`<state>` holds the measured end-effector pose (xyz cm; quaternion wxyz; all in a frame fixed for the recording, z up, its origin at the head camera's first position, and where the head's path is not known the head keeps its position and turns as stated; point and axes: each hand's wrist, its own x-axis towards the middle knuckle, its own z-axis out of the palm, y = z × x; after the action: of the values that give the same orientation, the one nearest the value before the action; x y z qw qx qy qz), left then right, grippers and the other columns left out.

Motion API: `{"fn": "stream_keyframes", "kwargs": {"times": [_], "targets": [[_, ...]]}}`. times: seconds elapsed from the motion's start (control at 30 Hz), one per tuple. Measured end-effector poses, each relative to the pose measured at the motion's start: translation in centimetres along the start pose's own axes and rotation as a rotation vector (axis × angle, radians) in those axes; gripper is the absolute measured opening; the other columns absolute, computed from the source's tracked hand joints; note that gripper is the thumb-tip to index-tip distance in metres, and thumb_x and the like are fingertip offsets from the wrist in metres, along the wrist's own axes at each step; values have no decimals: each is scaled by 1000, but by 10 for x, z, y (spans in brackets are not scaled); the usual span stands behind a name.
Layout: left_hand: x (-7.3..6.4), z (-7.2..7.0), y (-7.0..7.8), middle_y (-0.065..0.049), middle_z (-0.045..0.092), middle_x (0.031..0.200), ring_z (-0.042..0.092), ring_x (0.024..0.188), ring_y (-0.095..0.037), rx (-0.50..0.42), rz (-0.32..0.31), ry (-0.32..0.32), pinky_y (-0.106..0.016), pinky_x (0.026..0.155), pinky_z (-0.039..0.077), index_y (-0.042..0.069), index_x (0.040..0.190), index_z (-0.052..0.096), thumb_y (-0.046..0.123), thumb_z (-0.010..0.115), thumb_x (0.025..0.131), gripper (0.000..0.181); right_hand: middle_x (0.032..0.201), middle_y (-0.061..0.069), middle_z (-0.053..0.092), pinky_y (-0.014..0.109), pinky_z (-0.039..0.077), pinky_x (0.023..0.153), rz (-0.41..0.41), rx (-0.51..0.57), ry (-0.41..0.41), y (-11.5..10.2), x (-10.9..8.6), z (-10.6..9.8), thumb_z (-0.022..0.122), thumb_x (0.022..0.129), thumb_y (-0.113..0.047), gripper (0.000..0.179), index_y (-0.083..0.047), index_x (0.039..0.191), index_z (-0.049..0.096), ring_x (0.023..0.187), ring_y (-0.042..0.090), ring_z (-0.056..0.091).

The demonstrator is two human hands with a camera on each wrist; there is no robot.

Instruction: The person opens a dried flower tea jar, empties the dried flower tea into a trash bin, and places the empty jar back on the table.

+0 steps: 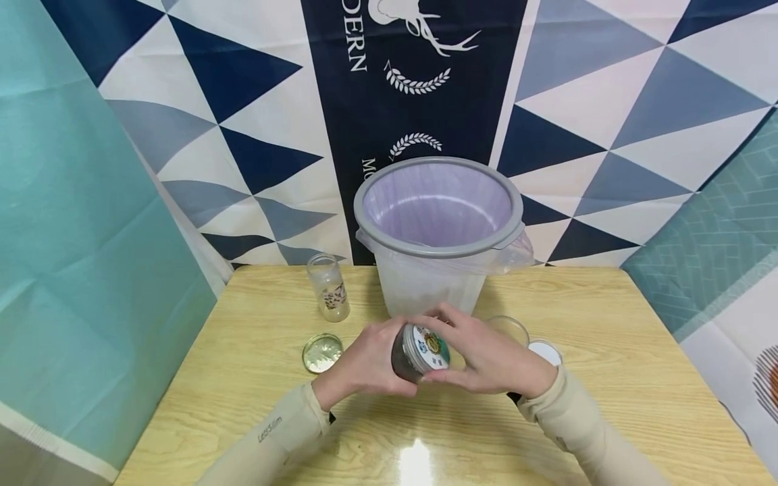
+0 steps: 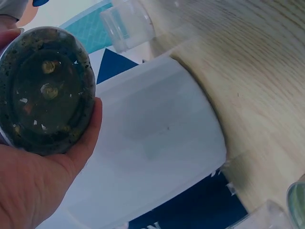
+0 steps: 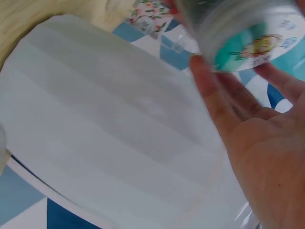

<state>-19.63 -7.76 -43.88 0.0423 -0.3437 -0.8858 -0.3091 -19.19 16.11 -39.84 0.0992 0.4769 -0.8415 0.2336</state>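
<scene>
My left hand [image 1: 378,361] grips a clear jar [image 1: 404,356] with dark contents, tilted above the table. Its round base [image 2: 47,90] faces the left wrist camera, with the thumb and fingers curled round the side. At the jar's other end is a lid [image 1: 433,347] with a white and green printed label. My right hand [image 1: 483,354] holds this lid by its edge, thumb on the near side and fingers on the far side. In the right wrist view the lid is slightly blurred, and the right fingertips [image 3: 198,64] are at its rim.
A white bin [image 1: 425,287] with a grey rim and purplish liner stands behind the hands. To the left are an open clear jar [image 1: 327,290] and a gold lid [image 1: 322,353]. A clear round container [image 1: 509,329] and a white lid [image 1: 546,352] lie partly behind the right hand.
</scene>
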Motion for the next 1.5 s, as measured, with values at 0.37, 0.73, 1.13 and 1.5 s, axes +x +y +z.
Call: {"fn": "stream_keyframes", "kwargs": {"times": [0.37,0.73,1.13,1.5], "targets": [[1,-2,2,7,64,103,63,88,-9,24,-8,11,-25,80,57,13,120,59,32,94,55,77,130,3,61,36,59,78,203,-107,-5,-7,3,-1,68,88,-69,85,-14,151,52,92,13,66],[1,-1,1,4,66,108,65,94,-10,4,-10,-9,-26,85,57,10,129,57,31,93,57,83,124,-3,55,29,57,78,115,-20,-33,-1,2,1,73,89,-59,78,-16,149,50,91,7,60],[1,0,-2,3,66,113,66,97,-12,25,-10,-7,-28,88,58,10,132,56,32,94,56,88,141,3,57,39,59,92,99,-6,-4,1,1,0,77,87,-56,86,-17,157,44,115,17,65],[1,1,-1,4,65,107,64,91,-9,27,33,-3,-24,82,56,11,125,58,34,94,55,82,117,-2,58,24,54,71,175,-7,-69,-6,2,-2,77,87,-57,75,-15,145,53,82,6,61]]}}
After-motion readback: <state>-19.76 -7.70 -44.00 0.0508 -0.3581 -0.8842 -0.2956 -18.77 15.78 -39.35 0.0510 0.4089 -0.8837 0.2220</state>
